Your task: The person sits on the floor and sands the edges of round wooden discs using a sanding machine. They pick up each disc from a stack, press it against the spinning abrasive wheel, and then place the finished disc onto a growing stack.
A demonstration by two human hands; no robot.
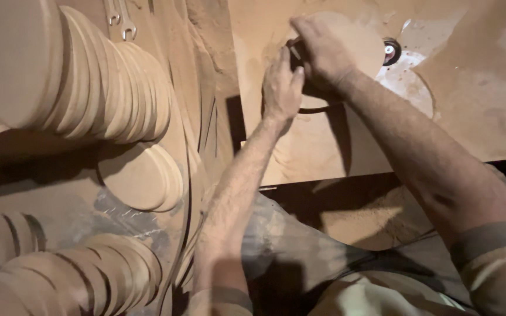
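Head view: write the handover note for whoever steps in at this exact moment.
Left hand: gripping the near edge of a round wooden disc on the dusty worktable.
Right hand: pressed on top of the same disc, beside the red-centred cutter.
Done: stacked discs lean on the left, more below.
Left: the disc under both hands is not yet stacked.
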